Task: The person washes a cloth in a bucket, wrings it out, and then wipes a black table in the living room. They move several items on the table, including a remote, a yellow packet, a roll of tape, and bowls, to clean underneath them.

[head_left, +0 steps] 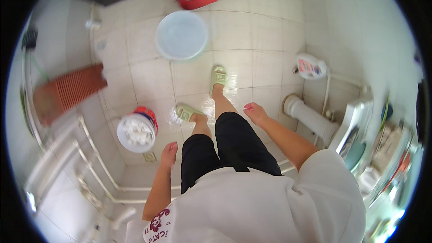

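My left hand (169, 154) hangs beside my black shorts, its fingers half curled and nothing seen in it. Nearest to it is a white bucket (123, 146) with a red and blue outer side, holding several white lumps that I cannot identify. On the other side, my right hand (255, 114) is held out in front of my thigh, fingers loosely bent, with no object visible in it. Both hands are in the air and touch nothing. A pale, round plastic basin (182, 35) rests on the tiled floor ahead of my green slippers (218, 77).
Beyond the basin is a red container (199, 2) with grey cloth on top. A brown ridged washboard (72, 91) leans at the left wall. To the right stand a white jug (310, 66) with a label and a thick white drainpipe (308, 116). The floor (270, 71) looks wet near my feet.
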Motion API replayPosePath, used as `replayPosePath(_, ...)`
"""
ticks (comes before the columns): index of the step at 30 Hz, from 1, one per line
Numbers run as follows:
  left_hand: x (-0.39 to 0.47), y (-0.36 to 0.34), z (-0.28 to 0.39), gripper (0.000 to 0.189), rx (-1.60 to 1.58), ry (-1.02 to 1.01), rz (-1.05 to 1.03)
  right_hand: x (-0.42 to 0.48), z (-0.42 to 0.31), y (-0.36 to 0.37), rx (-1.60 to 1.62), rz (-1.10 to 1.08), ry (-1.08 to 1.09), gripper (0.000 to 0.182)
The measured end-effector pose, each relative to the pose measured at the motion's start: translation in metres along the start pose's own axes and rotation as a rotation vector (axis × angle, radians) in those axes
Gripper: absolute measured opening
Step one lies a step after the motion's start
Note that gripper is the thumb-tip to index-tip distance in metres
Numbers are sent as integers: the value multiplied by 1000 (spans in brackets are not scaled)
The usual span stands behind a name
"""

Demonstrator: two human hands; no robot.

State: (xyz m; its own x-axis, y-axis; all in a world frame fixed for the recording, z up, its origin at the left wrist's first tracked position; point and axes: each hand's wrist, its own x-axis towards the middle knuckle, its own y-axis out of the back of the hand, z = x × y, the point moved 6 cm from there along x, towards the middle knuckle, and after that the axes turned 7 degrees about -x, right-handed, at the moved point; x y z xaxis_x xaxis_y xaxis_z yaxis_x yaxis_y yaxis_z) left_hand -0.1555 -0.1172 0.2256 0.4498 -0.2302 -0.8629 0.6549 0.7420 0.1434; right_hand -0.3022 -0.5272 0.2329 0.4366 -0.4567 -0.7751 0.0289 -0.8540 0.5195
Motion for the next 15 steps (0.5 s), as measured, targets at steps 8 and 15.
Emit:
replayPosePath(8, 9, -4, 103, 35, 363, -2, -164, -111, 174, -13, 741, 131, -459, 25)
replayPosePath(15, 14, -100, 234, 34, 691, -161, -280, -172, 247, -41, 640, 338, -604, 27)
